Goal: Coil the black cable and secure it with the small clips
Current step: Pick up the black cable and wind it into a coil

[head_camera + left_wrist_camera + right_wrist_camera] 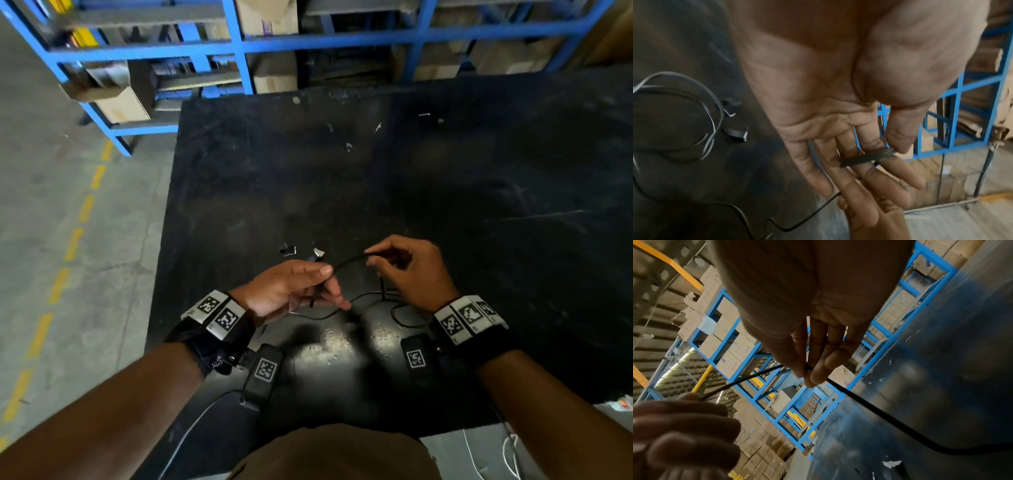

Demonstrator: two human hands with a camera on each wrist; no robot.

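Observation:
A thin black cable point(349, 262) runs taut between my two hands above the black table point(445, 205). My left hand point(329, 277) holds a few turns of the cable point(867, 158), the thumb pressing them onto the fingers. My right hand point(371, 257) pinches the cable point(869, 407) between thumb and fingertips point(812, 374). The rest of the cable lies in loose loops point(376, 298) on the table under the hands. Two small clips point(287, 250) point(317, 254) lie just beyond my left hand, also visible as clips point(736, 134) in the left wrist view.
Blue shelving point(239, 44) with cardboard boxes stands behind the table. The table's left edge drops to a concrete floor with a dashed yellow line point(85, 209). Small white scraps point(376, 127) dot the far tabletop. A white wire point(510, 452) hangs near the front right corner.

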